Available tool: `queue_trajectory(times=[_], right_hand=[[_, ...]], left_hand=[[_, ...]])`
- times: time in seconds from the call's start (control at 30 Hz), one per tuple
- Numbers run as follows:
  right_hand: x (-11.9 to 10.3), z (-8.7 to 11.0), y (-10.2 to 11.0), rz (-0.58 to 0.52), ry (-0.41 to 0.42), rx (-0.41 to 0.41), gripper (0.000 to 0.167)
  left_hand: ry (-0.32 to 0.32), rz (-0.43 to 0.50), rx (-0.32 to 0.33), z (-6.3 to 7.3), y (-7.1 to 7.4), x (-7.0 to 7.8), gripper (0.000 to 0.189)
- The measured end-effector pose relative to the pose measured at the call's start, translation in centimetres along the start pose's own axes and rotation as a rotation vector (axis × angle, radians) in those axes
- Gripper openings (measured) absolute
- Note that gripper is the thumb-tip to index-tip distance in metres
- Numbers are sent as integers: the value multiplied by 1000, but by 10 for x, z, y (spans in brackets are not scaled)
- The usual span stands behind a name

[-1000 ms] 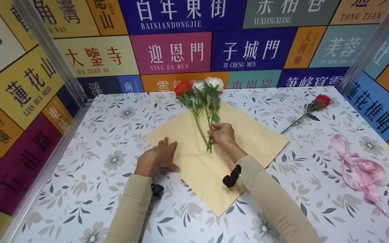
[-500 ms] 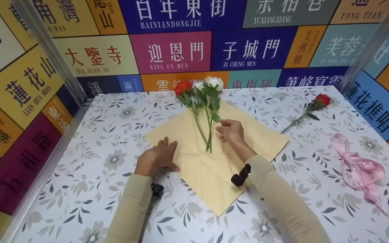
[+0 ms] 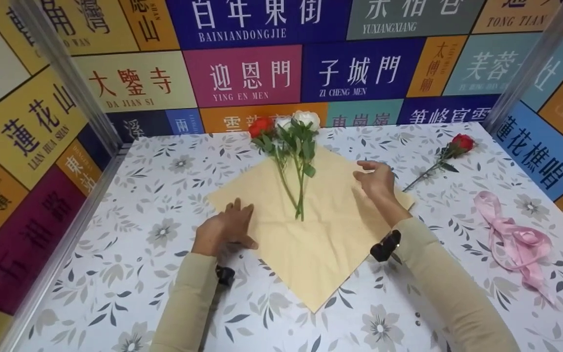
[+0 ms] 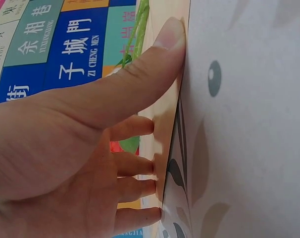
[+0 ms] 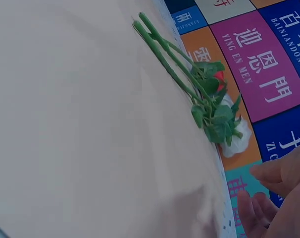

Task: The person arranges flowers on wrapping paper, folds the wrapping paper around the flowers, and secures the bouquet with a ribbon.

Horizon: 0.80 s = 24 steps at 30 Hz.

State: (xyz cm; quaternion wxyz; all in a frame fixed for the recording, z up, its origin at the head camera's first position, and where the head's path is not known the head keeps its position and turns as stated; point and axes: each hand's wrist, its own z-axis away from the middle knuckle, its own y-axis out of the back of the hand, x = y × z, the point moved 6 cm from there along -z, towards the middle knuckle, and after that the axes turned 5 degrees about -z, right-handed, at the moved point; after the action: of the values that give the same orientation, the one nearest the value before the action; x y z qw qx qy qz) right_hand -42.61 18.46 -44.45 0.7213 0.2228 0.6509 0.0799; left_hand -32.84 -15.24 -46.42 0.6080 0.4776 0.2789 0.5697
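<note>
The left hand [image 3: 227, 226] is released, its fingers spread and the tips and thumb resting on the left edge of the paper [image 3: 308, 259], left of the middle of the frame. The right hand [image 3: 378, 182] is released too: its fingers are loosely bent, with thumb and forefinger apart, and it grips nothing. It is over the right part of the paper; whether it touches the sheet I cannot tell.

Both arms reach up from the bottom of the frame in beige sleeves [image 3: 181, 308], the left nearly straight up, the right slanting toward upper left.

There is one sheet of paper, set cornerwise on the worktop [image 3: 115, 215]. Three roses lie at its top, in the upper middle: one red rose [image 3: 261, 127] and two white roses [image 3: 307, 119], their stems [image 3: 301, 195] pointing down and crossing near the ends. One single rose [image 3: 462, 143], red, lies at upper right, and one pink ribbon [image 3: 523, 242] lies below it, at right.
</note>
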Motion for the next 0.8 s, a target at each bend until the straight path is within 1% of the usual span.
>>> queue_trajectory(times=[0.07,0.13,0.2,0.3,0.4,0.5,0.6,0.8], right_hand=[[-1,-2,11,40,28,19,37],[1,-4,22,70,35,25,40],[4,-7,31,100,30,39,44],[13,-9,44,138,9,57,49],[21,-11,56,152,4,89,51],[30,-13,66,148,0,114,53],[40,-14,74,140,-28,142,56],[59,-19,86,165,-136,169,63]], left_hand=[[-5,-5,2,0,0,0,105],[-6,-3,6,1,0,1,105],[-12,12,3,2,1,1,105],[-5,48,-15,2,0,-1,105],[4,75,-25,2,-2,-3,105],[12,63,-18,2,-2,-3,104],[15,62,-16,1,-2,-3,105],[37,68,-41,0,-2,-3,105]])
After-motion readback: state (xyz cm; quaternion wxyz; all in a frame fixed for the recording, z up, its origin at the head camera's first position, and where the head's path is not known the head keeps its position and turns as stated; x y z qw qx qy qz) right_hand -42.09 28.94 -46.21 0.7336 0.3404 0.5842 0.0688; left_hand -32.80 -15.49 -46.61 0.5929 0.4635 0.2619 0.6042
